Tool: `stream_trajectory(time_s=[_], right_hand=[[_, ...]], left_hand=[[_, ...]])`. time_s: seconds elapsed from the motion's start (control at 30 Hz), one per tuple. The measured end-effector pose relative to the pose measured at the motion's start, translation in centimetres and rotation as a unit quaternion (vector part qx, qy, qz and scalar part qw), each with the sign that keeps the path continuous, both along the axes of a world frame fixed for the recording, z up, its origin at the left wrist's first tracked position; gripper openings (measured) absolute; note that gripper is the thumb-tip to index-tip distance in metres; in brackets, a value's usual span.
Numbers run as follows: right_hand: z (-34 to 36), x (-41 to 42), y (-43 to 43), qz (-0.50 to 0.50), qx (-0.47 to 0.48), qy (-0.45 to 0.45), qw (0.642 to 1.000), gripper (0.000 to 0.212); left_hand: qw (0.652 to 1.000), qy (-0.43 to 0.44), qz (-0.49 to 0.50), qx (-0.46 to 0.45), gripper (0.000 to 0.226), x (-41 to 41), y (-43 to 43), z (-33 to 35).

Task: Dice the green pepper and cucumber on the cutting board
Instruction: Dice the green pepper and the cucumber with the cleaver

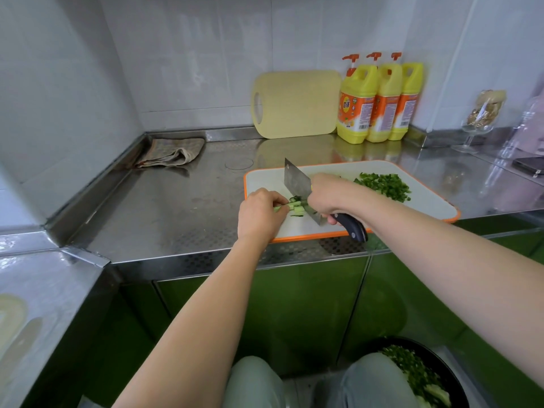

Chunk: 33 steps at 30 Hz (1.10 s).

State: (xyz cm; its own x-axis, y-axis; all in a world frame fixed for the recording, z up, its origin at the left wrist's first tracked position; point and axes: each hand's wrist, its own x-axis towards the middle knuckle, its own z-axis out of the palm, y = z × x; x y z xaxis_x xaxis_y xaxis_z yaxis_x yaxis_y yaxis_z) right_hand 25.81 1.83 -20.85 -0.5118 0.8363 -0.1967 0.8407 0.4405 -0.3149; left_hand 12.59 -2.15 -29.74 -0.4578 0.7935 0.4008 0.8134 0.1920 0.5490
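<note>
A white cutting board with an orange rim [426,198] lies on the steel counter. Cucumber strips [295,207] lie on its left part. My left hand [260,213] holds them down with curled fingers. My right hand [326,195] grips the dark handle of a cleaver [297,184], whose blade stands across the strips just right of my left fingers. A pile of diced green pepper [384,185] sits on the board's far right part.
A yellow cutting board [297,104] leans on the back wall beside three yellow detergent bottles [379,101]. A folded cloth [173,153] lies at the back left. A glass [479,122] and a phone [528,166] sit at right. A dark bowl of chopped greens [424,378] stands below the counter.
</note>
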Motion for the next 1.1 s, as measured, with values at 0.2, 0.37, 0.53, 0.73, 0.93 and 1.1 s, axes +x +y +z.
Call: stream_trajectory(time_s=[0.2,0.37,0.53,0.73,0.93,1.1], right_hand=[[-0.8,0.5,0.9,-0.039,0.008,0.082,0.996,0.02],[0.5,0.9,0.4,-0.014,-0.001,0.029,0.999,0.023],[0.1,0.4,-0.4,0.006,-0.003,-0.002,1.0,0.012],[-0.2,-0.3,-0.1,-0.005,-0.021,0.001,1.0,0.019],[-1.0,0.7,0.5,-0.035,-0.006,0.06,0.998,0.022],[0.0,1.3,0.1,0.017,0.008,0.077,0.997,0.018]], left_hand=[[1.0,0.004,-0.004,-0.005,0.015,-0.1,0.0,0.0],[1.0,0.003,-0.005,-0.002,0.015,-0.2,0.1,0.0],[1.0,-0.002,-0.004,-0.001,0.016,-0.1,0.1,0.0],[1.0,0.001,-0.001,-0.001,0.016,0.0,-0.1,0.1],[1.0,-0.001,-0.004,-0.007,0.014,-0.1,0.0,0.1],[1.0,-0.003,-0.006,-0.007,0.015,-0.2,0.1,0.0]])
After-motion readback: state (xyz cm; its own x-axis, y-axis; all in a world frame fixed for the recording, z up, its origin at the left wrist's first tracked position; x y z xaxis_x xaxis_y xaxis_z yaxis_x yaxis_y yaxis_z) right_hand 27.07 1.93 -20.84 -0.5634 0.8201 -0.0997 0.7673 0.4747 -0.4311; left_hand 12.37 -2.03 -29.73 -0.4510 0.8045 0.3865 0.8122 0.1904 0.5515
